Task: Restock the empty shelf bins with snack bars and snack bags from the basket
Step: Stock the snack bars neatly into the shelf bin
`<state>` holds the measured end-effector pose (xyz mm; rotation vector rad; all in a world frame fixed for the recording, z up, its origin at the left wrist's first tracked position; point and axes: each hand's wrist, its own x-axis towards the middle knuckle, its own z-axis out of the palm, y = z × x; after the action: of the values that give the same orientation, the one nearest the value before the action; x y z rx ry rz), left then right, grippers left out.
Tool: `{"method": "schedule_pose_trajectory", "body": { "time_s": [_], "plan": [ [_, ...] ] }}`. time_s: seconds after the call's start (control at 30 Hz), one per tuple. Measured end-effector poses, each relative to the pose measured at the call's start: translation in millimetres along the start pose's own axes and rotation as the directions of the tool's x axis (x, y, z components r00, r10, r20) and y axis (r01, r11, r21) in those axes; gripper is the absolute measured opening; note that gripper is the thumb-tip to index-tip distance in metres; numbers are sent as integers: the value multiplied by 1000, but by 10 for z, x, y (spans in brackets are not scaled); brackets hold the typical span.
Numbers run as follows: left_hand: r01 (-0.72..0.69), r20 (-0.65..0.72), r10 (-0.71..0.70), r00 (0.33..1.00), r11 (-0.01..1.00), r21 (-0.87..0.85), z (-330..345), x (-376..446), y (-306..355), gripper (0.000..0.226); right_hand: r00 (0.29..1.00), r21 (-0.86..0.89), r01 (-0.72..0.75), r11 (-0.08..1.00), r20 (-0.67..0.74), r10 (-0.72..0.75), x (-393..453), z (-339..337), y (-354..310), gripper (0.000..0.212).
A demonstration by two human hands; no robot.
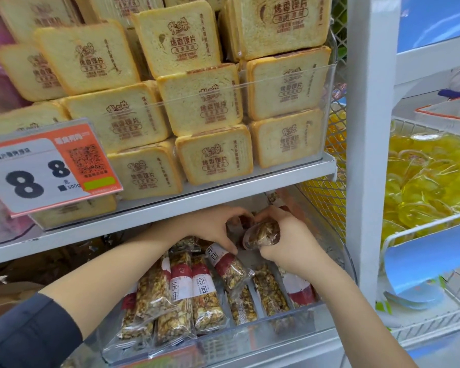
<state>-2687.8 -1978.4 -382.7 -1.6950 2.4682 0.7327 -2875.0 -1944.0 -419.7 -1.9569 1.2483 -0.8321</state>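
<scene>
Clear-wrapped snack bars [194, 296] in bin [250, 338] | our right hand [284, 243] grips one bar [262, 235], left hand [213, 227] pinches another [229, 266] | light, stiff, crumbly; we'd hold mid-length.

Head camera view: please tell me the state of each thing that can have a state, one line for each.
Left hand: inside the bin, fingers on a tilted snack bar.
Right hand: grips a wrapped nut bar.
Clear bin: partly filled, bars lying in rows.
Toast packs: stacked full on the upper shelf.
Price tag: tilted, clipped at the shelf front.
</scene>
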Motion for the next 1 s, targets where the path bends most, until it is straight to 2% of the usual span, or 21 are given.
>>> {"method": "schedule_pose_trajectory", "body": {
  "time_s": [0.07, 0.13, 0.2, 0.27, 0.3, 0.33, 0.4, 0.53, 0.57, 0.67, 0.7, 0.8, 0.87, 1.0],
  "plan": [
    [-18, -9, 19, 1000, 997, 80, 53, -5, 8, 67, 999, 66, -22, 998, 35, 20, -23, -26, -14, 41],
    [-6, -11, 7, 1000, 993, 114, 88, -18, -7, 61, 995, 58, -71, 996, 77, 67, -35, -52, 2, 48],
    [28, -66, -21, 998, 993, 116, 92, -24, -42, 53, 986, -45, -120, 992, 115, 125, -42, -67, 51, 70],
    [79, -181, -56, 982, 989, 124, 87, -40, -103, 29, 971, -171, -181, 968, 123, 204, -40, -56, 99, 91],
    [106, -244, -73, 967, 986, 126, 87, -39, -147, 21, 962, -216, -222, 951, 113, 250, -32, -41, 113, 96],
    [136, -294, -94, 951, 983, 126, 84, -51, -178, 22, 950, -261, -261, 929, 103, 295, -15, -5, 120, 97],
    [168, -336, -125, 933, 980, 103, 68, -88, -195, 28, 932, -386, -285, 877, 102, 348, 40, 113, 130, 88],
    [244, -307, -211, 928, 967, 74, 59, -79, -207, 24, 904, -608, -232, 759, 154, 400, 180, 369, 92, 59],
    [256, -301, -221, 927, 963, 80, 65, -56, -229, 28, 895, -645, -235, 727, 149, 421, 218, 392, 76, 58],
    [278, -292, -253, 922, 960, 46, 78, -56, -237, 61, 895, -719, -249, 649, 85, 437, 291, 390, 41, 57],
    [285, -293, -262, 919, 958, 39, 80, -49, -247, 64, 895, -743, -246, 623, 73, 441, 300, 396, 42, 56],
    [299, -285, -271, 919, 952, 59, 75, -55, -240, 53, 862, -813, -202, 546, 116, 493, 294, 449, 35, 60],
    [302, -288, -272, 918, 951, 64, 81, -57, -251, 49, 839, -821, -159, 548, 181, 514, 287, 470, 28, 66],
    [301, -324, -259, 910, 950, 86, 89, -81, -258, 47, 824, -834, -98, 543, 238, 514, 283, 453, 6, 43]
  ]
}}
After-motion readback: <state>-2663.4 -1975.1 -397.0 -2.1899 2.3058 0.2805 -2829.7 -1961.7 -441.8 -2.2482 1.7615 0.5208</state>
